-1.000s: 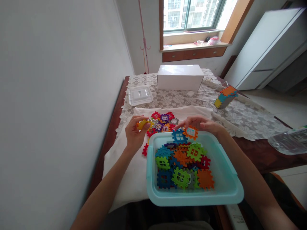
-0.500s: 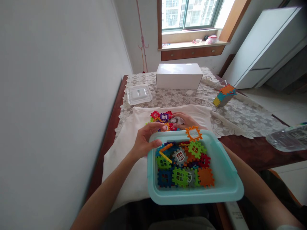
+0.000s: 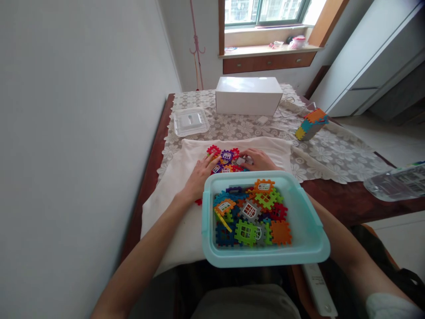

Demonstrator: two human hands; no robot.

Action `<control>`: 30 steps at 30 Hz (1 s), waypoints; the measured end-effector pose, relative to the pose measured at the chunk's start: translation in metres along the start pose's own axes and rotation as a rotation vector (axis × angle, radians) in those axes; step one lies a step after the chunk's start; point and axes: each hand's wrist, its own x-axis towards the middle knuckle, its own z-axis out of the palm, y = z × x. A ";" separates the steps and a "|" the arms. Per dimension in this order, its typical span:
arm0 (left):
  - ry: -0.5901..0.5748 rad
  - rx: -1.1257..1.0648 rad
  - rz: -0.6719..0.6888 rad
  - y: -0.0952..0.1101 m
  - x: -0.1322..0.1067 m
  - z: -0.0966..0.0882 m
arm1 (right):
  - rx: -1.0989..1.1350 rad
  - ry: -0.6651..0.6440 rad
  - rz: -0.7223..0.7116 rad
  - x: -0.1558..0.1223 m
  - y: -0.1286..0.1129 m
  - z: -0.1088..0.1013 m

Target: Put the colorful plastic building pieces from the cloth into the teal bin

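Observation:
A pile of toothed plastic building tiles (image 3: 227, 156), red, purple and orange, lies on the white cloth (image 3: 172, 186). My left hand (image 3: 199, 175) rests at the pile's left side, fingers stretched out over its edge. On the right, my right hand (image 3: 260, 159) has its fingers curved and apart around a pale grey tile (image 3: 241, 161) in the pile; I cannot see a firm grip. In front of both hands stands a light-blue plastic bin (image 3: 308, 239), hiding the pile's near part. It holds green, blue, orange, grey and red tiles.
Behind the cloth are a clear plastic lid (image 3: 191, 123) and a long white box (image 3: 248, 101). A built block of coloured tiles (image 3: 310, 125) stands at the right, a clear bottle (image 3: 395, 184) near the table's right edge. A wall (image 3: 83, 110) runs along the left.
My left hand has moved from above the bin's far-left rim to the pile. An orange tile now lies at the bin's left; another has dropped from its far rim into it.

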 end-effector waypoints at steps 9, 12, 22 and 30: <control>0.057 -0.010 0.006 0.006 0.004 -0.005 | 0.279 0.051 -0.156 0.000 -0.012 -0.002; 0.121 -0.100 0.006 0.005 0.004 -0.004 | 0.356 0.136 -0.055 0.001 -0.012 -0.004; 0.497 -0.693 -0.079 0.008 0.010 -0.003 | 0.960 0.359 0.132 -0.003 -0.026 -0.038; 0.354 -0.916 0.135 0.050 -0.007 -0.030 | 1.049 -0.049 -0.075 -0.026 -0.050 -0.082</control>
